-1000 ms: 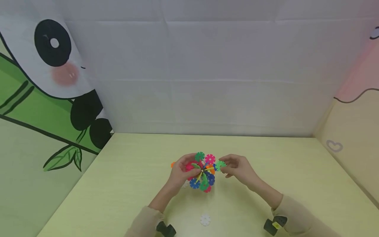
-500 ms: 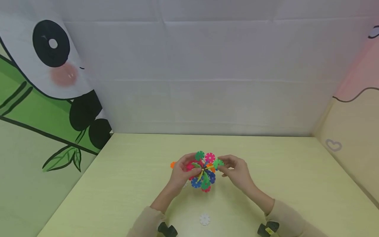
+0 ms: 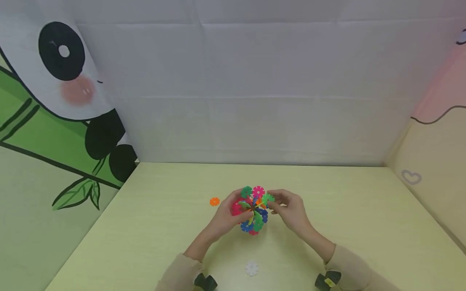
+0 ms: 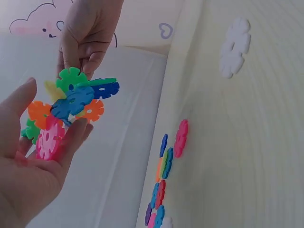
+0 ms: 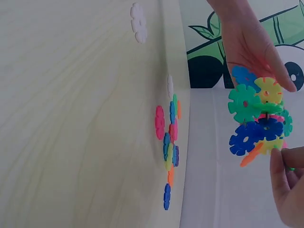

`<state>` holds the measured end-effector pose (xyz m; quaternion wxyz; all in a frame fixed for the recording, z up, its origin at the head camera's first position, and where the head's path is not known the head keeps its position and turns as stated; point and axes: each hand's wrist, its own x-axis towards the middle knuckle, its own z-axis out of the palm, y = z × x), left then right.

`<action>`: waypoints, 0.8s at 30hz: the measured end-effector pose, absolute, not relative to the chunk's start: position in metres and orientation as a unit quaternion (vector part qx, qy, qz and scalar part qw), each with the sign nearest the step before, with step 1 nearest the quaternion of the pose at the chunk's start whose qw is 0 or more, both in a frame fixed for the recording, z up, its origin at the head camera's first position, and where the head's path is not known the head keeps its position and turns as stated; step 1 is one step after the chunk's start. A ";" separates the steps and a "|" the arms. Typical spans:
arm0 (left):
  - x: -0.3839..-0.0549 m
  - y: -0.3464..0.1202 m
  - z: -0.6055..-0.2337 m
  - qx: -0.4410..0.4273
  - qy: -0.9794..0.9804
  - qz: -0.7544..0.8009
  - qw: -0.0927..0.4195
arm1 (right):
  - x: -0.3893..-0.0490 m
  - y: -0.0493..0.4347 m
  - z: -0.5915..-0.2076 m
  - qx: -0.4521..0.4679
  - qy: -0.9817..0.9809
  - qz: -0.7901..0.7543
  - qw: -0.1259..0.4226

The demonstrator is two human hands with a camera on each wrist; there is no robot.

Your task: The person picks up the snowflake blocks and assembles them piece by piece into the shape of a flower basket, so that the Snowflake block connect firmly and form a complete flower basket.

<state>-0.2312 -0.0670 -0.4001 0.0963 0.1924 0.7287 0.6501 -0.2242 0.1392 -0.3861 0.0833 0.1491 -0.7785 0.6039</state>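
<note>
A ball-like cluster of colourful notched plastic snowflake discs (image 3: pixel 257 221) is held above the table in my left hand (image 3: pixel 225 218). The left thumb lies across its near side, and the other fingers go behind it. At the cluster's right edge my right hand (image 3: pixel 292 208) pinches a light green snowflake disc (image 3: pixel 267 199) between thumb and fingers. That disc meets the cluster; whether its slot is engaged I cannot tell. Blue, orange, pink and green discs of the cluster (image 4: pixel 73 100) show in the left wrist view. Fingertips partly hide the pinched disc in the right wrist view.
On the pale table (image 3: pixel 145 226) lie a white disc (image 3: pixel 252 268) near the front and an orange disc (image 3: pixel 214 201) left of the hands. Several loose discs (image 5: pixel 160 122) lie in a group in the wrist views. A white backdrop (image 3: pixel 255 101) stands behind the table.
My right hand has moved left, bringing the light green disc against the cluster. The left hand and cluster have shifted slightly right and turned a little, uncovering the orange disc.
</note>
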 end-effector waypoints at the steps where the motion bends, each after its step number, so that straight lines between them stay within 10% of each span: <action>1: -0.231 -0.067 -0.399 0.200 0.729 0.648 0.097 | -0.224 0.139 -0.386 0.156 -0.779 0.600 0.090; 24: -0.221 -0.062 -0.389 0.174 0.700 0.691 0.046 | -0.229 0.133 -0.392 0.190 -0.765 0.606 0.106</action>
